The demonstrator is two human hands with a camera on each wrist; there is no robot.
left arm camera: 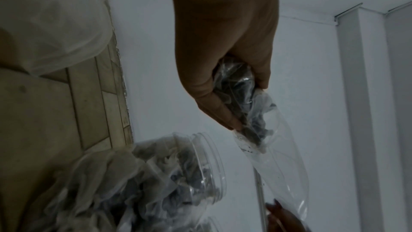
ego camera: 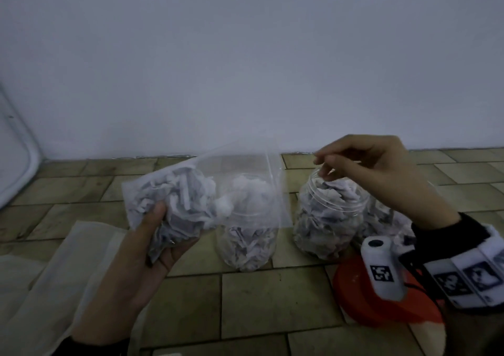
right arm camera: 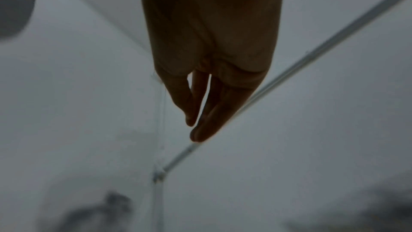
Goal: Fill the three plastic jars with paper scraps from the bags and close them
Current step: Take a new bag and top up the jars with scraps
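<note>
The left hand [ego camera: 152,246] is gripping the bottom of a clear plastic bag [ego camera: 196,192], its fingers and thumb curling round the bunched paper scraps [ego camera: 180,192] inside; the bag is lying tilted in the air, with its open mouth hanging in front of the middle jar [ego camera: 246,235]. The right hand [ego camera: 379,170] is hovering above the right jar [ego camera: 330,213], its fingers drooping loosely and holding nothing that can be made out.

Three clear jars are standing on the floor without lids: the middle one partly filled, the right one filled nearly to its rim, and a third jar [ego camera: 387,219] showing only in part behind the right wrist. Two red lids [ego camera: 354,298] seem to be lying stacked near the right jar, though the wrist camera [ego camera: 381,268] is covering much of them. One flat empty bag [ego camera: 68,268] is lying at the left.

The floor [ego camera: 259,301] is showing worn olive-brown tiles, meeting a plain pale wall [ego camera: 245,55]. A black-and-white square marker is showing on the wrist camera; no writing is readable.
</note>
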